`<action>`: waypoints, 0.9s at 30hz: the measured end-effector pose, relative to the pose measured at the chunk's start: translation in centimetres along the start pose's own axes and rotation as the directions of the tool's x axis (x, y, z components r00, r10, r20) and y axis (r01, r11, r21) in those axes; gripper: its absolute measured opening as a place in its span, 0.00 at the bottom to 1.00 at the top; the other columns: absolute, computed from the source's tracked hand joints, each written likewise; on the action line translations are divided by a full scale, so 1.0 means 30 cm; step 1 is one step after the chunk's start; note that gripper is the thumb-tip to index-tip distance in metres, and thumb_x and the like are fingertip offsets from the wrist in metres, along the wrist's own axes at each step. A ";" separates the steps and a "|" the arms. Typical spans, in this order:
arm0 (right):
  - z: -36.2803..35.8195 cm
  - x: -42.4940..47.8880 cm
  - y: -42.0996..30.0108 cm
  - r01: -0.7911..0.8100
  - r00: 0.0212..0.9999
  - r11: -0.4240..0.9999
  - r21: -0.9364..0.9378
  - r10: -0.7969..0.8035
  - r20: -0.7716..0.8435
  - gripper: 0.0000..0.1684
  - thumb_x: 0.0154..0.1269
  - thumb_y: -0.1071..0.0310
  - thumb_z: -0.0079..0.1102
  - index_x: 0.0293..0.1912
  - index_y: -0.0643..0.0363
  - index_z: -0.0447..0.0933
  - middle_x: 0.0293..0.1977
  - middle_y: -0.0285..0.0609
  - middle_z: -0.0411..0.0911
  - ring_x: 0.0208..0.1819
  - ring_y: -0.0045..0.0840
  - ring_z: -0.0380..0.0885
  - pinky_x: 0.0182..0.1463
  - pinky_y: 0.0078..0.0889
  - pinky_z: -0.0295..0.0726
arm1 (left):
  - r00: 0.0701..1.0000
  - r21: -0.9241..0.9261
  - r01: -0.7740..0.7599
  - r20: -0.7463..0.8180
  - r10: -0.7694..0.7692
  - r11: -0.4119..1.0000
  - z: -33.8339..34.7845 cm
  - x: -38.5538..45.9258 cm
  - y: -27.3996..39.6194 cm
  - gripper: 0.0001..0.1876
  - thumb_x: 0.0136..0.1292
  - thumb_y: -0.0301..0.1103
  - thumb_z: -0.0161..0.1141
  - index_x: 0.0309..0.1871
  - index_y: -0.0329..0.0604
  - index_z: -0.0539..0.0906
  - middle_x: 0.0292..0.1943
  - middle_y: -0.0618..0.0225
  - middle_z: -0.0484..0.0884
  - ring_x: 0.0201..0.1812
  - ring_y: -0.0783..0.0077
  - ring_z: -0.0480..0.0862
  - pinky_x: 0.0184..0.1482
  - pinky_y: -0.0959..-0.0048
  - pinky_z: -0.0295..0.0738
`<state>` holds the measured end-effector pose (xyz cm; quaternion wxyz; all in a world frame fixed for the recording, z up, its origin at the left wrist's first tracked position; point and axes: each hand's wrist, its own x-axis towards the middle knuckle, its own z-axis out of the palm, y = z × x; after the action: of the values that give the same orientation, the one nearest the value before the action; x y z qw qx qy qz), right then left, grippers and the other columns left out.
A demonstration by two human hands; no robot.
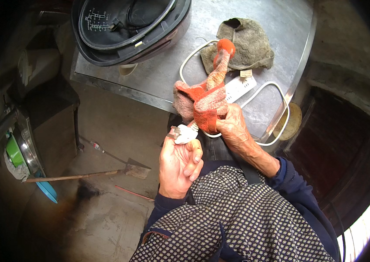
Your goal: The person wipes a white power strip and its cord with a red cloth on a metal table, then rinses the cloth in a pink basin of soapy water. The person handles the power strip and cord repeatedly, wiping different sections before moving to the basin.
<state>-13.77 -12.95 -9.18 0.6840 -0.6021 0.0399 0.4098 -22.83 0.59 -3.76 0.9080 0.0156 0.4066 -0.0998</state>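
My left hand (179,165), palm up with some fingers curled, holds a white power plug (186,134) near its fingertips. The plug's metal prongs point left, and its cord runs under a red cloth. My right hand (237,129) grips this worn red terry cloth (208,103), which is bunched and twisted toward its far end. Behind the cloth lies a white power strip (242,86) on the metal-topped table (158,83), partly hidden. Its white cable (281,91) loops over the table's right edge. A grey-brown towel (250,46) lies crumpled beyond.
A dark rice cooker (119,55) with a corded plug inside its pot stands at the table's far left. Below, a wooden-handled shovel (83,176) lies low at the left, near a dark cabinet (52,127) and basins (14,150). A round yellowish object (291,122) is beyond the table's right edge.
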 end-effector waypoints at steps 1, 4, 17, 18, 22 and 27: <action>0.005 0.007 -0.002 0.017 1.000 0.999 0.027 -0.017 -0.018 0.07 0.57 0.72 0.59 0.34 0.65 0.79 0.26 0.30 0.76 0.26 0.11 0.69 0.30 0.18 0.69 | 1.000 -0.038 0.024 0.007 -0.024 0.999 -0.002 0.003 0.000 0.26 0.75 0.52 0.29 0.42 0.37 0.72 0.22 0.56 0.76 0.07 0.78 0.61 0.08 0.78 0.62; 0.033 0.014 -0.018 0.052 0.994 0.993 0.110 -0.042 -0.097 0.05 0.56 0.72 0.60 0.31 0.64 0.79 0.24 0.29 0.75 0.23 0.10 0.68 0.27 0.16 0.66 | 0.997 -0.065 0.082 0.019 -0.081 0.995 0.006 0.011 -0.002 0.24 0.75 0.50 0.29 0.38 0.39 0.71 0.22 0.59 0.74 0.08 0.79 0.62 0.09 0.79 0.61; 0.127 -0.024 -0.117 0.033 0.995 0.995 -0.099 -0.042 -0.092 0.12 0.54 0.67 0.65 0.37 0.64 0.80 0.28 0.37 0.80 0.30 0.14 0.75 0.35 0.21 0.76 | 0.996 -0.050 -0.059 -0.077 0.055 0.997 0.004 0.008 -0.034 0.20 0.76 0.44 0.32 0.42 0.40 0.72 0.21 0.70 0.67 0.12 0.84 0.58 0.11 0.82 0.55; 0.127 -0.017 -0.120 0.026 0.996 0.998 -0.061 -0.031 -0.084 0.12 0.55 0.66 0.65 0.37 0.64 0.80 0.27 0.37 0.79 0.28 0.14 0.74 0.33 0.21 0.75 | 0.998 -0.054 -0.050 -0.048 0.048 0.997 0.013 0.007 -0.037 0.20 0.76 0.44 0.32 0.42 0.39 0.72 0.21 0.70 0.67 0.12 0.84 0.59 0.11 0.82 0.55; 0.177 0.007 -0.121 0.014 0.971 0.992 -0.129 -0.044 -0.233 0.11 0.58 0.67 0.63 0.37 0.66 0.79 0.24 0.36 0.79 0.23 0.15 0.73 0.27 0.23 0.74 | 0.990 -0.065 -0.110 -0.091 0.104 0.992 0.021 0.012 -0.055 0.18 0.75 0.41 0.34 0.43 0.36 0.71 0.22 0.69 0.68 0.12 0.84 0.61 0.11 0.81 0.59; 0.167 0.050 -0.068 0.276 0.951 0.951 -0.138 -0.291 -0.103 0.13 0.59 0.73 0.55 0.43 0.67 0.77 0.29 0.38 0.79 0.29 0.15 0.74 0.33 0.22 0.75 | 0.987 -0.108 -0.156 -0.064 0.150 0.982 -0.018 0.031 -0.016 0.15 0.74 0.36 0.37 0.46 0.32 0.70 0.25 0.67 0.67 0.12 0.84 0.61 0.11 0.82 0.61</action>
<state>-13.75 -7.77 -7.03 0.6941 -0.6662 -0.0305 0.2711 -22.73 0.02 -4.79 0.9007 -0.0017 0.4343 -0.0062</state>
